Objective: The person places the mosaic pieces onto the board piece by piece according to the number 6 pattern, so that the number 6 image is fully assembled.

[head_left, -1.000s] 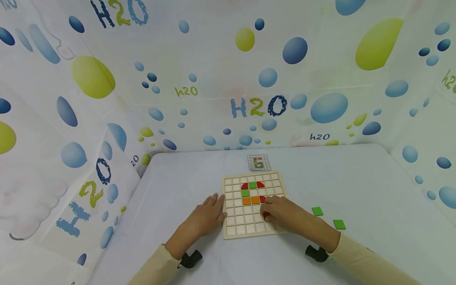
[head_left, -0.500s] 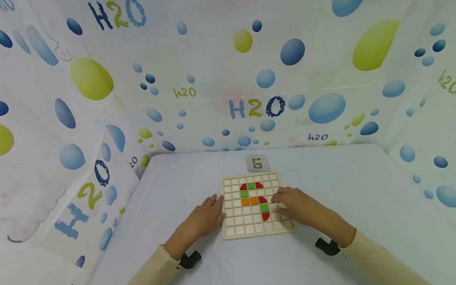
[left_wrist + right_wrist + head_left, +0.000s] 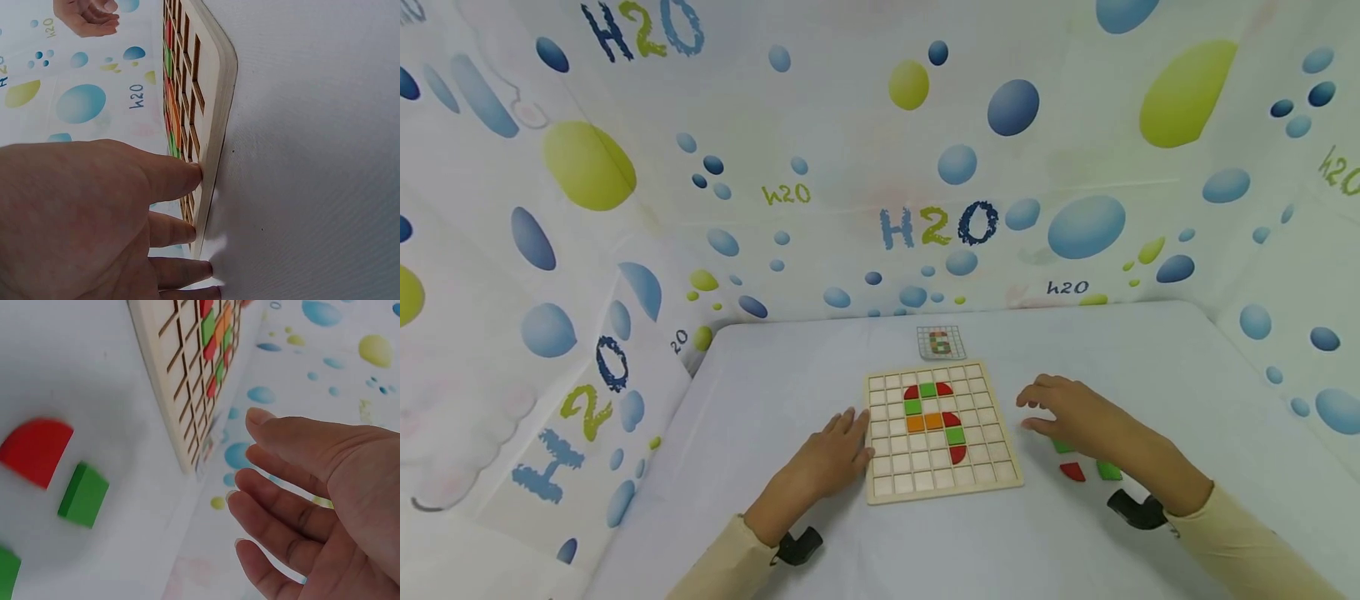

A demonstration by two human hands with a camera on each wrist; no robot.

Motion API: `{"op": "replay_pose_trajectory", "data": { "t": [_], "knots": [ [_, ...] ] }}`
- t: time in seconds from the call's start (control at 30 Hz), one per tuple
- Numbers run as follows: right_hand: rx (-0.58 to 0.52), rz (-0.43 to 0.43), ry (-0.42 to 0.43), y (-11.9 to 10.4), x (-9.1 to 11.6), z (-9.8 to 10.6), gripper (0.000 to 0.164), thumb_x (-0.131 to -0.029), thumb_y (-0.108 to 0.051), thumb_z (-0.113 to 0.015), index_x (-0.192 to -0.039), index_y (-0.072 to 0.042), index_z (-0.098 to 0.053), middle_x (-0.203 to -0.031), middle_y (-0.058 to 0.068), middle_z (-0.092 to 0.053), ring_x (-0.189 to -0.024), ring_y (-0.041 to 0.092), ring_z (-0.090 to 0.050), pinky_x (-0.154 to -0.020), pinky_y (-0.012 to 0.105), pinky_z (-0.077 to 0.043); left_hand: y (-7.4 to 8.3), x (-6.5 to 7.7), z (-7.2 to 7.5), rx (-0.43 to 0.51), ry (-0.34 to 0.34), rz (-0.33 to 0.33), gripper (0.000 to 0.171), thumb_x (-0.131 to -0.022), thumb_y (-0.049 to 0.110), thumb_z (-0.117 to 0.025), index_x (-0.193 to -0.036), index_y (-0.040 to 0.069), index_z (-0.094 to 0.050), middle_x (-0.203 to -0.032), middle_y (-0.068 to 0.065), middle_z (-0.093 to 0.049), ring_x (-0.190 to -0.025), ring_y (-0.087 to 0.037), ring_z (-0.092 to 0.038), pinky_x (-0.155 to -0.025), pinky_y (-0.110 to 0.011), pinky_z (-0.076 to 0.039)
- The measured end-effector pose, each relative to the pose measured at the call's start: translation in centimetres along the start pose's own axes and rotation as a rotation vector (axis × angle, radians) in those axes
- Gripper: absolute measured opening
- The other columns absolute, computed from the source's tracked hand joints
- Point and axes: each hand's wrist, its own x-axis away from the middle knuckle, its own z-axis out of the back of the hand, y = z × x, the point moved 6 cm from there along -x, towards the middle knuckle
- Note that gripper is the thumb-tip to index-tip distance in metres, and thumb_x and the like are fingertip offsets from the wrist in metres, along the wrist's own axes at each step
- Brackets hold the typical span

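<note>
A wooden grid board (image 3: 895, 467) lies on the white table, with red, green and orange tiles set in some of its cells. The left hand (image 3: 829, 457) rests at the board's left edge, its fingertips touching the rim in the left wrist view. To the right of the board, the right hand (image 3: 1067, 412) is raised over the table with loosely bent fingers and nothing between them. Below it lie a red quarter-round tile (image 3: 1072, 472), a green square tile (image 3: 84, 495) and another green tile (image 3: 1108, 471). Part of the green tiles is covered by the right hand and forearm.
Behind the board lies a small pattern card (image 3: 940, 342) with a printed grid and coloured figure. A white curtain (image 3: 835, 125) with blue and green spots stands at the back and sides. Black wrist mounts (image 3: 1138, 508) sit under both forearms.
The right hand has lifted off the board's tiles and moved right, over the loose tiles. A red tile and a green tile it covered on the board now show. The left hand stays put.
</note>
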Motion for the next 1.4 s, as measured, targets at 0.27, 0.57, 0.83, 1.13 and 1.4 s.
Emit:
{"op": "replay_pose_trajectory", "data": {
  "t": [0.27, 0.57, 0.83, 1.13, 1.4],
  "knots": [
    [-0.045, -0.046, 0.04, 2.4, 2.3, 1.1, 0.03, -0.092, -0.019, -0.084, -0.118, -0.009, -0.074, -0.104, 0.001, -0.068, -0.099, 0.021, -0.067, -0.086, 0.042, -0.063, -0.1, -0.1, 0.0, 0.014, -0.002, 0.003, 0.062, -0.111, 0.032, -0.054, -0.163, 0.001, -0.037, -0.167, -0.027, -0.034, -0.154, -0.047, -0.035, -0.117, -0.067, -0.038],
    [-0.105, -0.096, 0.054, 5.5, 4.9, 0.7, 0.027, -0.092, -0.017, -0.083, -0.116, -0.007, -0.074, -0.103, -0.001, -0.069, -0.097, 0.023, -0.068, -0.084, 0.044, -0.063, -0.2, -0.2, -0.1, 0.024, 0.006, 0.0, 0.062, -0.111, 0.031, -0.054, -0.162, 0.0, -0.037, -0.167, -0.028, -0.034, -0.154, -0.047, -0.034, -0.118, -0.067, -0.038],
    [-0.137, -0.18, 0.024, 7.8, 7.0, 0.1, 0.031, -0.092, -0.02, -0.083, -0.118, -0.007, -0.072, -0.104, -0.002, -0.069, -0.096, 0.02, -0.066, -0.082, 0.042, -0.063, -0.1, -0.1, -0.1, 0.021, 0.0, 0.005, 0.062, -0.111, 0.031, -0.054, -0.162, 0.001, -0.037, -0.167, -0.027, -0.035, -0.154, -0.047, -0.035, -0.117, -0.066, -0.039],
    [-0.158, -0.217, -0.015, 8.8, 8.6, -1.0, 0.031, -0.093, -0.022, -0.082, -0.119, -0.009, -0.072, -0.105, -0.005, -0.069, -0.095, 0.016, -0.064, -0.077, 0.03, -0.059, -0.1, -0.2, -0.3, 0.011, -0.001, 0.004, 0.063, -0.111, 0.033, -0.053, -0.162, 0.001, -0.038, -0.167, -0.027, -0.035, -0.154, -0.046, -0.035, -0.116, -0.068, -0.039],
    [-0.172, -0.246, -0.047, 9.0, 9.3, -1.6, 0.033, -0.091, -0.021, -0.083, -0.12, -0.009, -0.072, -0.103, -0.004, -0.069, -0.095, 0.017, -0.064, -0.077, 0.029, -0.06, -0.1, -0.1, -0.2, 0.008, 0.004, 0.006, 0.063, -0.111, 0.033, -0.054, -0.162, 0.001, -0.038, -0.167, -0.026, -0.035, -0.154, -0.046, -0.035, -0.118, -0.066, -0.038]
  ]
}}
